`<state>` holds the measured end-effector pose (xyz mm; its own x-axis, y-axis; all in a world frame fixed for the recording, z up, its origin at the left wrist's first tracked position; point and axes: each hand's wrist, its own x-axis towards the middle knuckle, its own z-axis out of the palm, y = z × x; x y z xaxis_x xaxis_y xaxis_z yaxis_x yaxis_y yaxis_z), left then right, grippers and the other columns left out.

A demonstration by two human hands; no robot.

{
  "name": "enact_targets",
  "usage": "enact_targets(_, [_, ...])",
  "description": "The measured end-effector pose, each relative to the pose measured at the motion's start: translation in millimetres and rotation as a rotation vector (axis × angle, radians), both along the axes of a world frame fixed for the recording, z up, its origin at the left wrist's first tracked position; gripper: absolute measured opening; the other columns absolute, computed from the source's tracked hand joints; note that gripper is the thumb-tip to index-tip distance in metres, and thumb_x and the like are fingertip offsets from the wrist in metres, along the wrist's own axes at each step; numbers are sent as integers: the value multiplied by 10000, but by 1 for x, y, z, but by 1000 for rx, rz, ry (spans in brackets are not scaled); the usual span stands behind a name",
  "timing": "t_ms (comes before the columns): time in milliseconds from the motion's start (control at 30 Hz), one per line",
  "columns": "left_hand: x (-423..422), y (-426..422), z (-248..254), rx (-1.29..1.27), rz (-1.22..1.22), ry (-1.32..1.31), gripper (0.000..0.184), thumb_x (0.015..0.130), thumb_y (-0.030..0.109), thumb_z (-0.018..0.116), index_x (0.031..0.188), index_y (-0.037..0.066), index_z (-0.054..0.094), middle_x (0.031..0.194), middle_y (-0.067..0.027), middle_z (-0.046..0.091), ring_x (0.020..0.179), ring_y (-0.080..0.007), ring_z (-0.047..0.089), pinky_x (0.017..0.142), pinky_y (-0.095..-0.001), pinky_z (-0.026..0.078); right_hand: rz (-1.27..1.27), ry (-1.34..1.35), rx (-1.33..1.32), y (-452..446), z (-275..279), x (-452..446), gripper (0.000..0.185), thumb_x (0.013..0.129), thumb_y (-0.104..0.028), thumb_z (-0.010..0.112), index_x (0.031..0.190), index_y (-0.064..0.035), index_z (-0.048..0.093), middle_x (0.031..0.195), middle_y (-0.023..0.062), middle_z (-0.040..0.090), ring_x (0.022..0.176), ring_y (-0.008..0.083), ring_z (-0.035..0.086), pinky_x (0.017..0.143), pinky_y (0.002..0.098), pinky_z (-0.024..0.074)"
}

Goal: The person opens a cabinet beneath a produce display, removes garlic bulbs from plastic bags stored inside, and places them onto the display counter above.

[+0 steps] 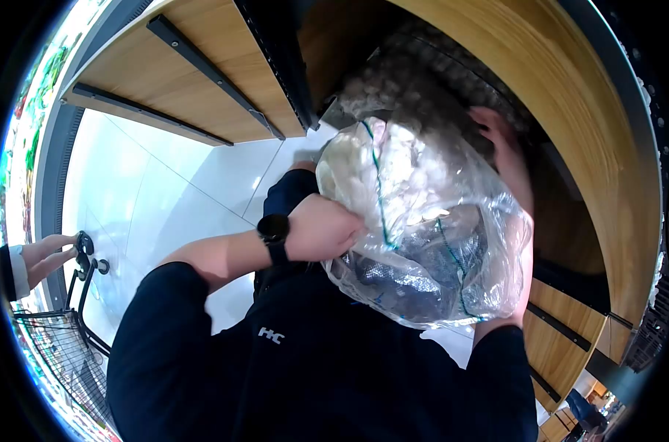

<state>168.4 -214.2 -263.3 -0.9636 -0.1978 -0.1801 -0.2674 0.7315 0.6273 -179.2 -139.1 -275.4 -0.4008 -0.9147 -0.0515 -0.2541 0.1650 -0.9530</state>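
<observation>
The plastic bag (437, 169) lay between the hands, long axis 11 to 5 o'clock: left hand (321, 227) at 9, fingers pinching its edge; right hand (501, 136) at 1, fingers bent, grip unclear.

From here I see the bag (496, 221) as clear, glossy plastic, thin and wrinkled. The cabinet (562, 81) shows smooth wood grain. The floor (180, 177) looks smooth and shiny. The shirt (319, 368) is dark, matt cloth; the basket (62, 353) looks like wire.
</observation>
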Motion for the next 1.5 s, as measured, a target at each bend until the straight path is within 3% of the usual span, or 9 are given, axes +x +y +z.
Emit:
enact_targets(300, [-38, -89, -20, 776, -38, 351, 413, 929, 438, 564, 804, 46, 595, 717, -86, 571, 689, -230, 573, 619, -337, 439, 293, -735, 193, -23, -56, 79, 440, 979, -367, 518, 1276, -46, 572, 1185, 65, 638, 1112, 143, 541, 986, 285, 398])
enact_targets(433, [-106, -106, -80, 114, 156, -7, 464, 953, 466, 522, 976, 13, 616, 874, -65, 620, 787, -188, 573, 648, -347, 456, 233, -608, 337, 11, -57, 75, 432, 954, -325, 592, 1273, -34, 578, 1186, 68, 637, 1087, 122, 552, 977, 265, 404])
enact_targets(467, [-110, -92, -94, 764, 181, 41, 485, 950, 459, 526, 1116, 10, 606, 936, -58, 651, 777, -203, 600, 650, -379, 472, 239, -531, 396, 22, -59, 70, 428, 941, -314, 616, 1260, -30, 587, 1181, 68, 639, 1079, 116, 554, 972, 262, 407])
enact_targets(567, [-92, -36, -100, 22, -72, 160, 580, 961, 480, 471, 1357, 56, 453, 1359, -175, 491, 1333, -296, 412, 1091, -431, 344, 488, -292, 644, 24, -57, 16, 431, 916, -335, 653, 1207, -18, 628, 1100, 69, 676, 984, 127, 606, 923, 266, 445])
enact_targets(633, [-63, -26, -98, 191, -145, 170, 596, 966, 412, 493, 1450, 102, 335, 1487, -153, 340, 1439, -294, 212, 1178, -444, 196, 520, -469, 835, 3, -53, 0, 446, 915, -373, 645, 1211, -39, 635, 1074, 71, 687, 950, 134, 623, 879, 294, 470])
enact_targets(800, [-52, -14, -125, -171, -212, 443, 453, 974, 309, 509, 1385, 124, 463, 1403, -111, 462, 1328, -271, 392, 1101, -428, 325, 7, -127, 528, 11, -176, -28, 388, 917, -359, 637, 1125, -32, 656, 965, 71, 680, 775, 148, 633, 754, 284, 500])
enact_targets(900, [-90, -73, -114, 714, -308, 202, 273, 987, 292, 479, 1128, 111, 627, 1158, -75, 628, 1046, -243, 585, 920, -365, 462, -340, -65, 366, 3, -182, 15, 330, 923, -311, 629, 1088, -26, 651, 923, 56, 667, 743, 142, 610, 727, 274, 494])
enact_targets(1233, [-185, -269, -432, -381, 724, 5, 461, 964, 280, 458, 1405, 146, 455, 1431, -182, 452, 1274, -305, 470, 1038, -371, 385, -70, -181, 436, 19, -165, 63, 383, 918, -319, 633, 1125, 3, 639, 1006, 94, 680, 936, 173, 596, 875, 279, 448])
enact_targets(1500, [-176, -258, -369, -17, 761, -182, 553, 948, 360, 491, 1444, 146, 374, 1467, -196, 397, 1293, -328, 441, 1035, -393, 389, -950, -370, 240, 150, -253, -34, 355, 923, -369, 613, 1104, -64, 633, 967, 12, 654, 924, 119, 607, 795, 282, 470])
